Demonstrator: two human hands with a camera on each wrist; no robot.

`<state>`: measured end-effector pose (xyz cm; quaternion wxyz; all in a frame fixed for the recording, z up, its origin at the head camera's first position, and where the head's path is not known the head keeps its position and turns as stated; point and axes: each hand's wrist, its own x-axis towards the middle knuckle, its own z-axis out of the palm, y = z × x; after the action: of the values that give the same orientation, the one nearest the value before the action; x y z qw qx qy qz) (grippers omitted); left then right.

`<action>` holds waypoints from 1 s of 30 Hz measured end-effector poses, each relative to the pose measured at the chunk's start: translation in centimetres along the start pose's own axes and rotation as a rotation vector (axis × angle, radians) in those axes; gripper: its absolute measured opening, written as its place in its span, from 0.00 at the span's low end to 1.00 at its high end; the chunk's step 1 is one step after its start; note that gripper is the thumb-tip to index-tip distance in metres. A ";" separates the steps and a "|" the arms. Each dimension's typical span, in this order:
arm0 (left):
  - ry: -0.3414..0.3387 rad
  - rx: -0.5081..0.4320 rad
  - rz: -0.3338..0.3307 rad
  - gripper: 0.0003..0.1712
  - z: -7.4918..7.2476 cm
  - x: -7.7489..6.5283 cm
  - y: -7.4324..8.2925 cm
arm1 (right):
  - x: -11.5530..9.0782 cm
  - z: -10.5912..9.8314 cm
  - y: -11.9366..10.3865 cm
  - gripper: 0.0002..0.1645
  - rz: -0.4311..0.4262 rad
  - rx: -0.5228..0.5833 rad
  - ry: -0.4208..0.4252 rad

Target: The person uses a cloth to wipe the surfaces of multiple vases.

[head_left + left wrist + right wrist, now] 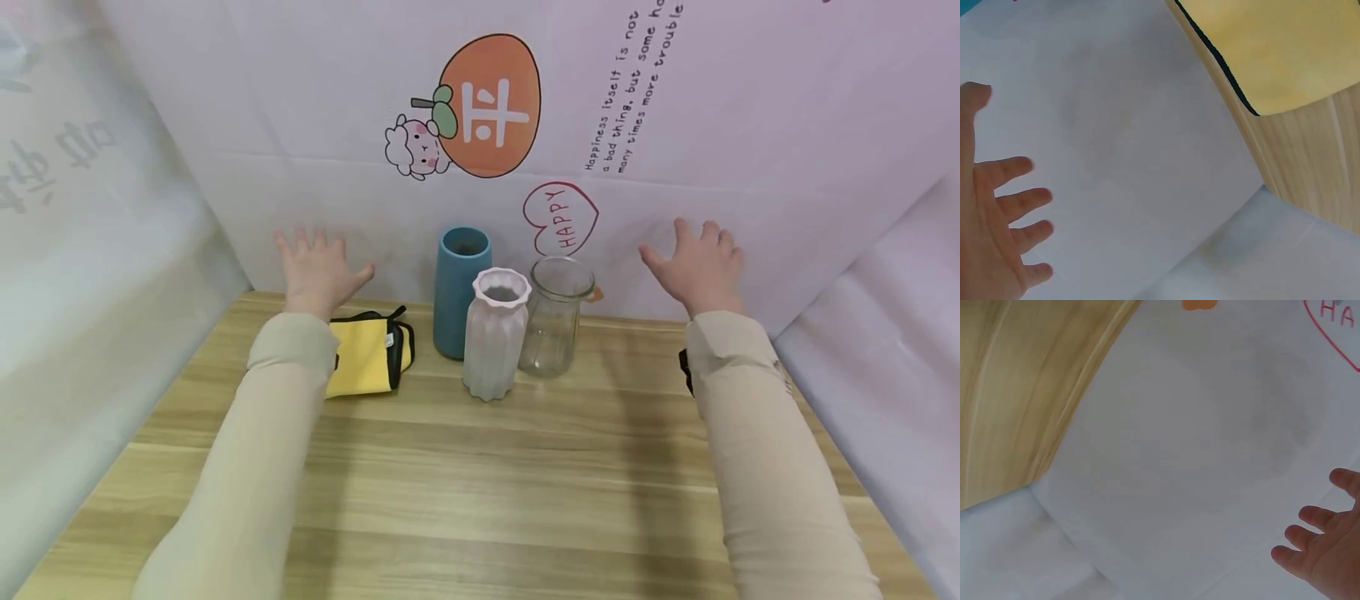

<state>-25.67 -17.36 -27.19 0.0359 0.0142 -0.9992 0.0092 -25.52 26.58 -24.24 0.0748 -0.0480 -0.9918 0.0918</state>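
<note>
My left hand is held up with its fingers spread, above a yellow cloth pouch with black trim. The left wrist view shows that hand holding nothing, and part of the yellow pouch. On the other side, my right hand is also raised with spread fingers and holds nothing. Between the hands stand a blue vase, a white ribbed vase with a scalloped rim and a clear glass jar. The white vase partly hides the other two.
The wooden table is bounded by a white printed backdrop at the back and white fabric at both sides. A small black item shows beside the right sleeve, mostly hidden. A drawn heart marks the backdrop behind the jar.
</note>
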 end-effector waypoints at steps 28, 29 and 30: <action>-0.119 -0.141 0.087 0.27 4.4 -2.7 -1.6 | -4.0 2.0 -11.4 0.39 -0.456 0.224 0.013; -0.116 -0.142 0.088 0.27 4.6 -2.8 -1.7 | -4.3 2.2 -11.6 0.40 -0.469 0.225 0.008; -0.113 -0.143 0.090 0.27 4.8 -2.9 -1.8 | -4.5 2.5 -11.9 0.40 -0.486 0.223 0.008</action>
<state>-23.04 -19.15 -32.16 -0.0201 -0.0327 -0.9974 -0.0614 -22.47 14.04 -25.04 0.1033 0.1999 -0.9577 0.1796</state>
